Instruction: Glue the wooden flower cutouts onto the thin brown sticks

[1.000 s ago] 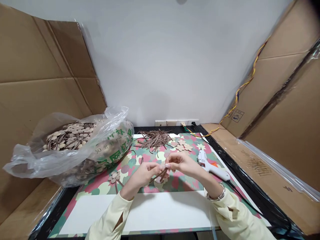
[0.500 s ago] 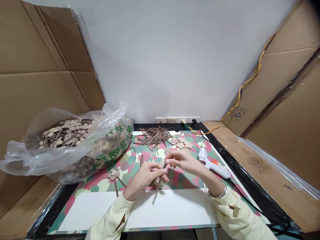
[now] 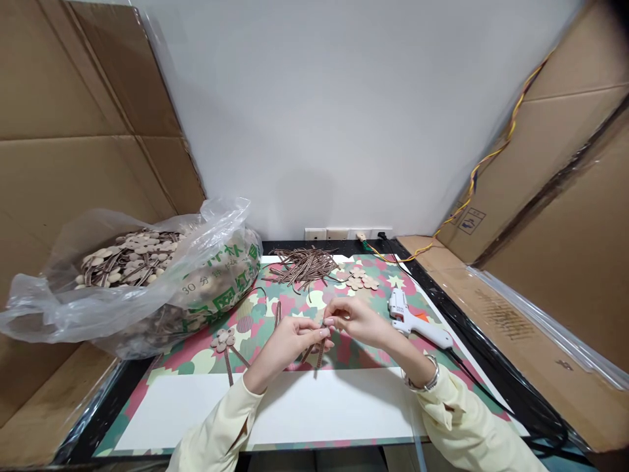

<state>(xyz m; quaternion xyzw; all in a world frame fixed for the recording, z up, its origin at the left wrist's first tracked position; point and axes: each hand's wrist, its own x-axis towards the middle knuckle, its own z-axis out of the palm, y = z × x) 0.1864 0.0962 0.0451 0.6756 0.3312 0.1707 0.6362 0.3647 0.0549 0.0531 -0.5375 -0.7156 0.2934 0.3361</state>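
My left hand (image 3: 299,341) and my right hand (image 3: 354,321) meet over the middle of the table, fingertips pinched together. Between them is a thin brown striped ribbon (image 3: 320,357), folded so that two tails hang down below the fingers. Its upper part is hidden by my fingertips. To the left of my left hand lies a beige flower piece (image 3: 223,339) with two ribbon tails. Another ribbon strip (image 3: 278,313) lies just behind the left hand. Beyond my hands is a loose pile of brown ribbons (image 3: 307,265), with several beige flower shapes (image 3: 361,279) to its right.
A clear plastic bag (image 3: 221,262) full of flower pieces with ribbons stands at the left. A white glue gun (image 3: 417,322) rests at the right, its cord trailing forward. Cardboard panels (image 3: 73,118) flank the table, and a power strip (image 3: 337,234) sits by the wall.
The ribbon's tails have swung to hang more upright and spread apart slightly. Both hands have drawn a little closer together at the fingertips.
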